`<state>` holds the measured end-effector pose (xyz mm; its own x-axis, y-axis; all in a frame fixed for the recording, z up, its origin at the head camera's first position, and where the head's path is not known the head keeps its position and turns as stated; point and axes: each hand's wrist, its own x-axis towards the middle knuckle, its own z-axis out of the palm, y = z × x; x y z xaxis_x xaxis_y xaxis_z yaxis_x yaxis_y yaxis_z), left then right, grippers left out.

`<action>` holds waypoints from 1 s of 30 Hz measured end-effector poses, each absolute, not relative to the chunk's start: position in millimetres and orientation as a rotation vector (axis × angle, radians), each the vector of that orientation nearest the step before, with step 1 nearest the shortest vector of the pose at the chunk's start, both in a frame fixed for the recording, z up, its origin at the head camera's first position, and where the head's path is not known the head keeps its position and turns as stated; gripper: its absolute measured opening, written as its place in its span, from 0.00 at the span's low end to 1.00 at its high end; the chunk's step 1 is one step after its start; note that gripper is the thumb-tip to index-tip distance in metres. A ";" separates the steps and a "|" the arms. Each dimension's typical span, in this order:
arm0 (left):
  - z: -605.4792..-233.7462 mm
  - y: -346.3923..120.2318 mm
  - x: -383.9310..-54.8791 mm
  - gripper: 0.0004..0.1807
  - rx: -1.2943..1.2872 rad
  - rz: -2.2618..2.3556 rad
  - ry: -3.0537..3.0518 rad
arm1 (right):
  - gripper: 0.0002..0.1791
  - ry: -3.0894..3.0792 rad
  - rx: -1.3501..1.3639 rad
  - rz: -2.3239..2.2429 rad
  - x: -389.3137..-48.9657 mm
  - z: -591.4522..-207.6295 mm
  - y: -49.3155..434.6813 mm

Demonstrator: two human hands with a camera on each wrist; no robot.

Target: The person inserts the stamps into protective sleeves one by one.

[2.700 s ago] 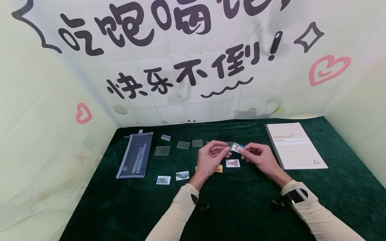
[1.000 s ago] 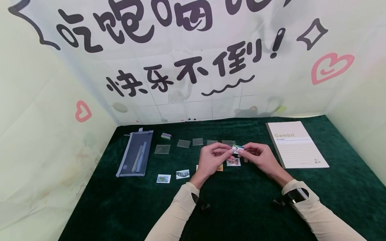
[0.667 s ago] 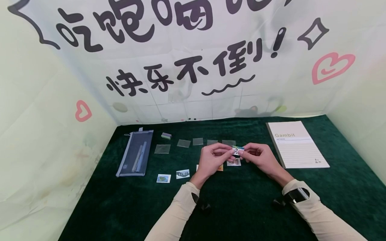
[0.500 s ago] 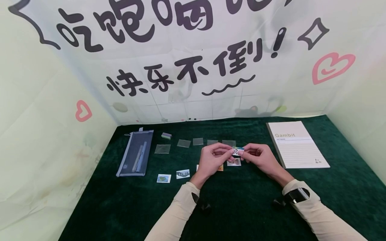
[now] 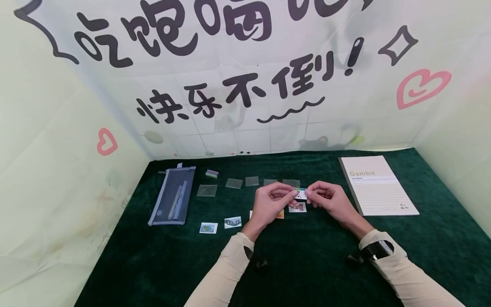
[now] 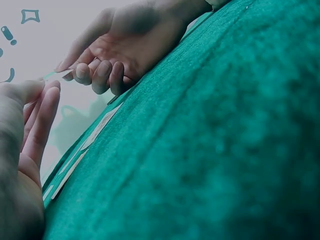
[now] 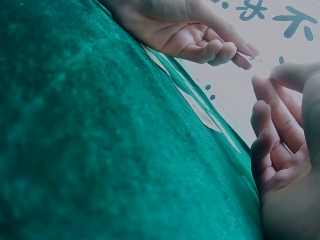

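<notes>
A small postage stamp [image 5: 300, 194] with a dark figure and a green-blue upper edge is held above the table between both hands. My left hand [image 5: 271, 204] pinches its left side between thumb and fingers. At its right edge, the thumb and fingers of my right hand [image 5: 330, 204] pinch it. Below the hands lies a stamp with a reddish figure [image 5: 297, 207]. An orange stamp [image 5: 281, 215] is partly covered by my left hand. Further left lie a grey landscape stamp [image 5: 232, 222] and a blue-green stamp [image 5: 208, 228].
Several clear sleeves [image 5: 207, 190] lie in a row behind the stamps. A zip pencil pouch [image 5: 172, 196] with pens is at the left, a small layered block [image 5: 212, 173] beside it. A notebook [image 5: 377, 185] lies at the right on the green cloth [image 5: 307, 264].
The right hand has brought the stamp left to the left hand, which now pinches it too. Most recently the right thumb has slid to the stamp's right edge, baring more of its face.
</notes>
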<state>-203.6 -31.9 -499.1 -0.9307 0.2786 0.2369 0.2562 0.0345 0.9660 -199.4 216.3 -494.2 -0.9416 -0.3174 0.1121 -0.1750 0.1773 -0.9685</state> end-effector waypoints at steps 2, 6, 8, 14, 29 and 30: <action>-499.9 -31.9 -203.2 0.11 0.577 2.087 2.241 | 0.12 2.326 -0.498 -1.870 -199.4 -494.2 216.5; -500.8 -31.8 -203.0 0.12 0.583 2.077 2.231 | 0.12 2.340 -0.493 -1.852 -199.2 -494.6 216.8; -500.8 -31.7 -202.9 0.12 0.584 2.074 2.228 | 0.12 2.344 -0.489 -1.845 -198.9 -494.9 216.8; -500.4 -32.0 -201.7 0.12 0.582 2.064 2.217 | 0.11 2.354 -0.496 -1.827 -198.3 -495.2 216.9; -500.5 -33.5 -203.0 0.13 0.625 2.065 2.173 | 0.11 2.341 -0.556 -1.829 -198.6 -496.3 217.2; -500.5 -33.5 -203.0 0.13 0.625 2.070 2.165 | 0.11 2.349 -0.556 -1.828 -198.5 -496.4 217.1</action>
